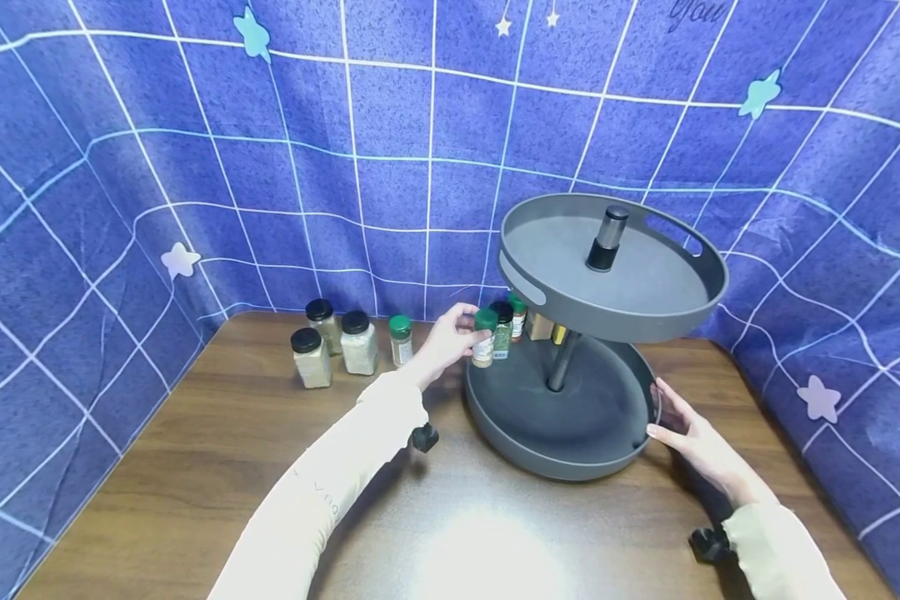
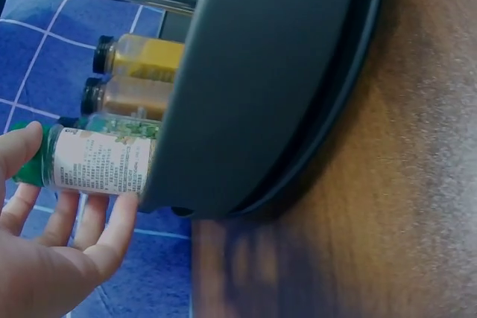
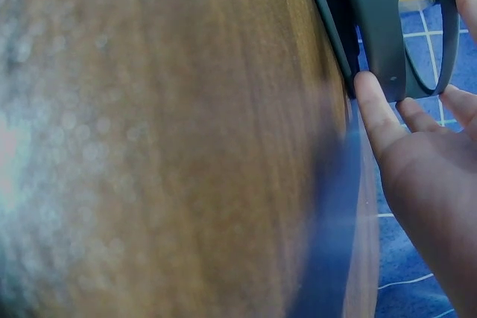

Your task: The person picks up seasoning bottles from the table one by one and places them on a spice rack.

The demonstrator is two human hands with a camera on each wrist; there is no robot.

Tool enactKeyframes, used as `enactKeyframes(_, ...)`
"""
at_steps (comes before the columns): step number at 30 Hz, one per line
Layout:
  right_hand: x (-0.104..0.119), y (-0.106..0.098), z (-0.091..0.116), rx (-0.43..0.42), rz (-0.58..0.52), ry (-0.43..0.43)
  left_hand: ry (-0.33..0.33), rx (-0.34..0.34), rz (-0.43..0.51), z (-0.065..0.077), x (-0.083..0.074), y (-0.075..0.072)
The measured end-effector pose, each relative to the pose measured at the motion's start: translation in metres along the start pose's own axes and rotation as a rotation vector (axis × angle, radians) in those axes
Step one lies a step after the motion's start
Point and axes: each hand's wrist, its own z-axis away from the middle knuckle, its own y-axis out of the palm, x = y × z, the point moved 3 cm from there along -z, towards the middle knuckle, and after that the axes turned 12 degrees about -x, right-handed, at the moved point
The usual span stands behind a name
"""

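A person's left hand [image 1: 446, 343] holds a small clear jar with a green cap and white label [image 1: 483, 353] between curled fingers, at the left rim of the dark grey round lower tray [image 1: 570, 429]. The jar's long axis is near upright, roughly parallel to the black-capped jar of green flakes [image 1: 502, 340] just right of it; whether its base touches the tray floor is hidden. What matters most, it seems, is that base against the raised left rim. The left hand is by far the nearer; the right hand [image 1: 688, 437] sits at the opposite side, its fingers spread and touching the tray wall beside a handle opening. The grey round upper tray [image 1: 652, 279] hangs close on the jar's right, probably limiting upward room there. Open floor lies to the near right, around the central post [image 1: 562, 365]. On the worktop [image 1: 195, 442], another green-capped jar [image 1: 401, 343] stands left of the left hand.
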Motion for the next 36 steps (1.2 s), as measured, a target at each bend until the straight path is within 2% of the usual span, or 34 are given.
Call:
enactKeyframes(7, 0.000, 0.001, 0.000, -0.006, 0.008, 0.002, 0.072, -0.046, -0.062, 0.003, 0.007, -0.001)
enactKeyframes(23, 0.001, 0.002, 0.001, -0.010, -0.002, 0.004, 0.067, -0.073, -0.161, 0.008, 0.014, -0.001)
enactKeyframes(32, 0.000, 0.002, 0.001, -0.012, 0.010, 0.010, 0.050, -0.038, -0.090, 0.010, 0.011, -0.005)
enactKeyframes(36, 0.000, 0.002, 0.001, -0.014, 0.018, 0.011, 0.072, -0.041, -0.091, 0.012, 0.009, -0.010)
